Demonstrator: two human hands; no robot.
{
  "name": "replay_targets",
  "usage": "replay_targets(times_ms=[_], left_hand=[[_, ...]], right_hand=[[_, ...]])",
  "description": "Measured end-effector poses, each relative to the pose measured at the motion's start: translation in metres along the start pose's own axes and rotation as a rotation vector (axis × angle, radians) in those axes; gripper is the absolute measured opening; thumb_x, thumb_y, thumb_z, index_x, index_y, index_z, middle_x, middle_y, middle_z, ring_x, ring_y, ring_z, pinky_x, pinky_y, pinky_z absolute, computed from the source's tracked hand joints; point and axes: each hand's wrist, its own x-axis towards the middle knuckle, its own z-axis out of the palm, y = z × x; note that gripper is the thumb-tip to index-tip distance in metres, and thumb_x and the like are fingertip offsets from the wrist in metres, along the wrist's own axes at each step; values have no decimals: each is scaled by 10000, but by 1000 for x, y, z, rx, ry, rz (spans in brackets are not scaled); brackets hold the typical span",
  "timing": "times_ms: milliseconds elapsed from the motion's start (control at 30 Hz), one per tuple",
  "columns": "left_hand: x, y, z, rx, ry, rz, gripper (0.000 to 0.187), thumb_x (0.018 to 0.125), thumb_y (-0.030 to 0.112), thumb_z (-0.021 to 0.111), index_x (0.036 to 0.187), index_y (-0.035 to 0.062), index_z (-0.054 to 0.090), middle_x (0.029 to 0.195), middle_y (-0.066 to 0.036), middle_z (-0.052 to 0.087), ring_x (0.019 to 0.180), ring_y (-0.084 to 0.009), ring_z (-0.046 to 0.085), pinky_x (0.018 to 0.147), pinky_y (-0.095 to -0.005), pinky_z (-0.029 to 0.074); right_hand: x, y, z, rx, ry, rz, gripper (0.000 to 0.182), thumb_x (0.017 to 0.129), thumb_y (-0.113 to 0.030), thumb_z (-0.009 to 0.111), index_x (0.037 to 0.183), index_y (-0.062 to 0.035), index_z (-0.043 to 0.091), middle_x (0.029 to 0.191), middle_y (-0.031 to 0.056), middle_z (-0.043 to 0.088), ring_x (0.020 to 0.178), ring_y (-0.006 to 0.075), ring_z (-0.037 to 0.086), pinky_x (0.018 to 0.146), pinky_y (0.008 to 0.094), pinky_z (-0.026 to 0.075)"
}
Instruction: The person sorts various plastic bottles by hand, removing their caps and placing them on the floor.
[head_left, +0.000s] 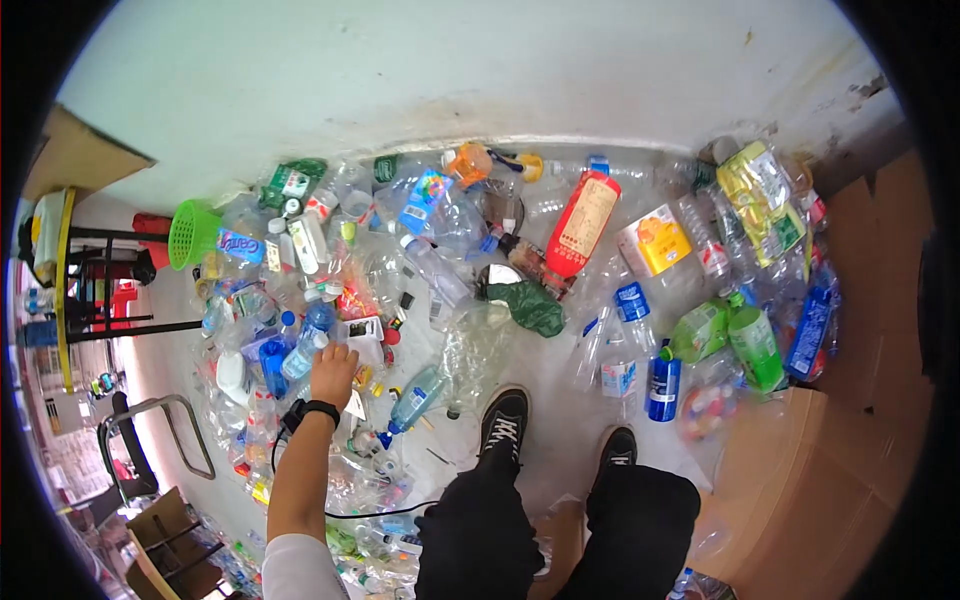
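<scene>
My left hand (334, 372) reaches down into the pile of plastic bottles on the left, its fingers bent at the lower end of a clear bottle with a blue label (305, 350). Whether the fingers grip anything cannot be made out. Just left of that bottle lies a blue bottle (273, 367), and a white container (362, 338) is beside my fingertips. A light-blue clear bottle (416, 398) rests to the right of the hand. My right hand is out of view.
Many bottles lie along the wall (480, 80). A red bottle (582, 225), a green bottle (755, 345) and a dark blue bottle (663, 385) are at the right, near cardboard (775, 500). A green basket (190, 235) and a metal-framed chair (190, 400) are at the left.
</scene>
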Motion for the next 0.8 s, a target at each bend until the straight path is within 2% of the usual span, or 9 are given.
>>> replay_targets(times_ms=[33,67,167,333,433,500,600,733,800], left_hand=[[5,-5,8,29,-40,19,251,905,109,566,1138,132,654,1178,-86,645,1297,-303,516,1076,-511,393],[9,-10,14,31,-54,33,251,905,109,566,1138,132,654,1178,-86,645,1297,-303,516,1076,-511,393],[17,-22,27,52,-201,59,353,869,76,605,1217,135,632,1282,-93,610,1348,-322,465,1133,-541,335],[13,-22,19,106,-202,115,235,900,132,574,1111,134,678,1228,-94,628,1311,-313,491,1142,-546,322],[10,-22,16,108,-162,104,240,872,140,609,1098,140,690,1199,-108,620,1290,-325,494,1148,-551,309],[-2,-19,9,88,-172,71,252,849,143,638,1095,143,694,1185,-114,616,1274,-331,499,1152,-552,303],[-14,-16,-28,104,-98,-9,344,765,171,724,1107,151,690,1164,-111,613,1235,-333,514,1158,-544,293],[-23,3,-111,-426,50,-364,618,639,245,839,1214,114,654,1096,-118,619,1119,-322,552,1014,-462,407],[-11,1,-124,-1114,155,-350,660,668,246,865,1262,83,630,1088,-96,639,1048,-258,586,959,-404,455]], right_hand=[[1,-62,12,208,84,211,438,969,-63,620,1383,-4,489,1155,105,596,970,224,619,848,367,569],[0,-83,12,211,83,230,438,969,-63,620,1383,-4,489,1155,105,596,970,224,619,848,367,569],[0,-87,11,115,82,323,514,972,-147,664,1416,-9,445,1087,97,604,913,201,604,802,355,555],[10,-76,11,141,48,268,570,981,-309,678,1397,11,453,972,85,631,873,189,600,774,337,524],[16,-79,9,-53,14,209,583,981,-361,672,1382,4,460,1030,88,629,904,199,607,803,348,525],[16,-116,3,215,23,336,579,987,-384,659,1375,-3,462,1098,92,623,970,212,616,848,362,527],[16,-86,3,251,119,201,534,995,-325,656,1382,-14,459,1152,101,615,1021,214,616,891,363,523],[36,-95,-6,13,182,169,498,1000,-225,643,1417,-35,448,1151,125,636,1013,198,623,911,343,524],[58,-119,-6,71,270,48,514,950,-176,670,1394,-20,464,1120,126,645,997,204,636,887,343,538]])
